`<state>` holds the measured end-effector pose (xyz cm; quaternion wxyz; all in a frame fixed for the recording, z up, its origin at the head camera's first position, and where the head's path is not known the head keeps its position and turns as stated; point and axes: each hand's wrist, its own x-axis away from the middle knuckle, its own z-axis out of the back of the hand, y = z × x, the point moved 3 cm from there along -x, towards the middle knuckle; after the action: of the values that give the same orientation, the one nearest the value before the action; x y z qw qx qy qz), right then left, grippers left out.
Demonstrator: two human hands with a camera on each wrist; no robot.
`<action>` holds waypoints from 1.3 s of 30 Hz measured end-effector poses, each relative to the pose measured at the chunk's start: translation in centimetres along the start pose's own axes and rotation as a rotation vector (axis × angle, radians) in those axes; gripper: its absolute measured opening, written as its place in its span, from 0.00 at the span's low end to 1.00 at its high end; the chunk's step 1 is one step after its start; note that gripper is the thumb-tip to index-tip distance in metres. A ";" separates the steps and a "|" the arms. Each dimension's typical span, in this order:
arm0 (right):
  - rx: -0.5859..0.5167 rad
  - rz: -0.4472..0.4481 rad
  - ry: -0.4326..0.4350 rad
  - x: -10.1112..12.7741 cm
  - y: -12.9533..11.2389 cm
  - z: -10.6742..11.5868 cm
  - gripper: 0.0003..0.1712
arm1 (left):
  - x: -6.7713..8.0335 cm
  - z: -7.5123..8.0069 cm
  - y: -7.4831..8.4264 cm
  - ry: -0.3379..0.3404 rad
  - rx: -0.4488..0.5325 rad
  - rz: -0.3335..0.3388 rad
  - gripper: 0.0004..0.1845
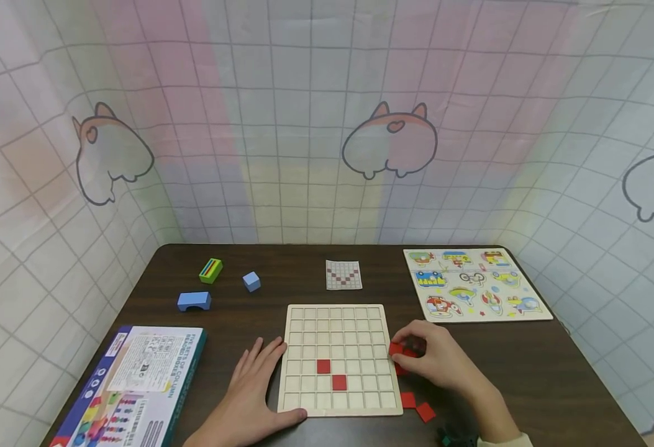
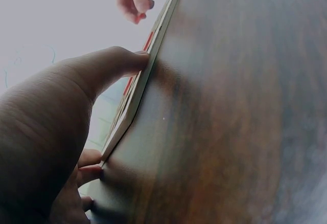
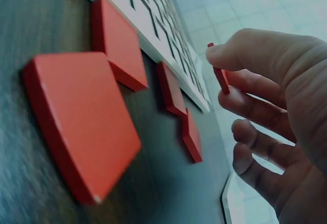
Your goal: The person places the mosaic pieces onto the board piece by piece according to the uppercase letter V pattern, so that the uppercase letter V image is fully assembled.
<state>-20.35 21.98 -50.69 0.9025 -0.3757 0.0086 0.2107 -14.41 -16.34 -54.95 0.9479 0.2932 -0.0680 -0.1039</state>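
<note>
A pale wooden grid board [image 1: 354, 329] lies in the middle of the dark table, with two red square tiles [image 1: 323, 366] set in its cells. My left hand [image 1: 265, 382] lies flat on the table at the board's left edge. Its thumb [image 2: 120, 60] presses against the board's side [image 2: 134, 104]. At the right edge, my right hand [image 1: 406, 349] pinches a thin red tile [image 3: 220, 76] between thumb and forefinger, just above the board [image 3: 153, 19]. Several loose red tiles [image 3: 82, 124] lie on the table beside that edge [image 1: 425, 411].
A small pattern card [image 1: 343, 274] lies behind the board. A picture puzzle [image 1: 474, 284] sits at the back right. A green block [image 1: 210, 270], a blue cube [image 1: 251, 281] and a blue arch block [image 1: 194, 301] stand at the back left. A printed box [image 1: 131, 385] lies front left.
</note>
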 end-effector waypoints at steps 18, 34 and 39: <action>0.034 0.105 0.020 -1.8 -2.3 -1.6 0.14 | 0.0 0.3 0.2 0.004 -0.011 -0.009 0.71; 0.033 0.118 -0.036 -3.4 -4.3 -3.6 0.12 | -0.1 0.2 0.4 -0.012 -0.005 0.007 0.71; 0.025 0.135 -0.046 -3.9 -4.8 -4.3 0.12 | 0.0 0.2 0.4 -0.003 -0.014 -0.003 0.71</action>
<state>-21.45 14.58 -49.84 0.8907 -0.3581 0.0160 0.2795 -14.41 -16.16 -54.56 0.9497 0.2865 -0.0684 -0.1060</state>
